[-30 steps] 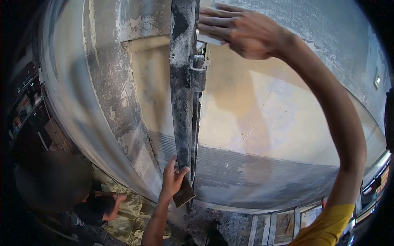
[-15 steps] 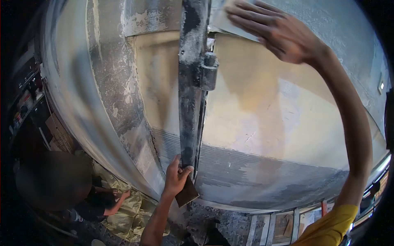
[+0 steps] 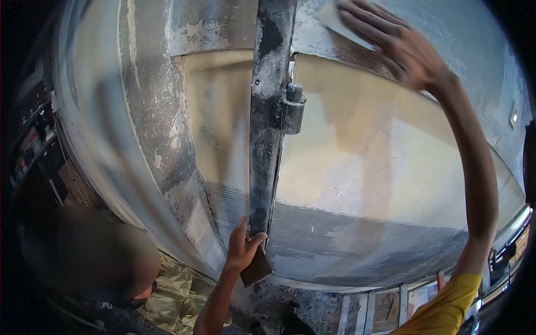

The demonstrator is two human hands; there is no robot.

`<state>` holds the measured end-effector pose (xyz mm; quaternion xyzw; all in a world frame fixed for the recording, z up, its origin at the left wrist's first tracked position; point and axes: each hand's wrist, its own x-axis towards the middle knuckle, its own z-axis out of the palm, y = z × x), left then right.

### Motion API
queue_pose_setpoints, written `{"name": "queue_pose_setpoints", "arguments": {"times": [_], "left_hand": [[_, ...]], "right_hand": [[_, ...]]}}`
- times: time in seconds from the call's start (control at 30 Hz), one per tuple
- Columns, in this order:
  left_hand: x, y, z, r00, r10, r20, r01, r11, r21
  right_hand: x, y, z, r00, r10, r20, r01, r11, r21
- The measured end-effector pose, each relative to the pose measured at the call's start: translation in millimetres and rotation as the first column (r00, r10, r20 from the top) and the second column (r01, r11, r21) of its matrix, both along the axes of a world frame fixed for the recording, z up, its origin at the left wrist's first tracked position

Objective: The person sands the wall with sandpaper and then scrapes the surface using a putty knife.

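Observation:
At the upper right, my right hand (image 3: 393,47) lies with fingers stretched over a pale sheet of sandpaper (image 3: 330,18), pressed against the grey upper part of the panel (image 3: 346,156). My left hand (image 3: 244,249) is low down, its fingers wrapped around the lower end of a dark, scuffed metal post (image 3: 265,151) that stands in front of the panel. Just below the left thumb juts a flat brown square piece (image 3: 257,271). Halfway up the post sits a cylindrical hinge (image 3: 293,109). Beige and grey patches cover the panel.
Close at lower left is another person (image 3: 92,257), beside crumpled gold-coloured sheeting (image 3: 187,290). A ladder-like frame (image 3: 368,312) lies at the bottom right. Cluttered shelves (image 3: 33,151) line the far left. The floor (image 3: 273,301) is speckled with debris.
My right hand has slid a little to the right along the panel with the sheet. The left hand keeps its grip. The other person's head has shifted right, hiding their hands.

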<state>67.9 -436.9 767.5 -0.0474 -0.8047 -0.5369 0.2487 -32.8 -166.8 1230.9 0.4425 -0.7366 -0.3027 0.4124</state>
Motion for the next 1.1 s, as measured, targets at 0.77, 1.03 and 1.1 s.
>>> {"name": "queue_pose_setpoints", "arguments": {"times": [0.77, 1.03, 1.1], "left_hand": [[-14, -7, -13, 0.996, -0.083, 0.027, 0.08, 0.993, 0.085], [-2, -8, 11, 0.992, -0.091, 0.087, 0.087, 0.995, 0.051], [-2, -4, 15, 0.997, -0.054, 0.054, 0.053, 0.999, 0.005]], "right_hand": [[1, 3, -55, 0.988, -0.088, -0.13, 0.019, 0.889, -0.457], [-38, -50, -72, 0.919, 0.315, -0.237, -0.348, 0.931, -0.113], [-16, 0, -77, 0.983, 0.122, -0.141, -0.132, 0.989, -0.065]]}}
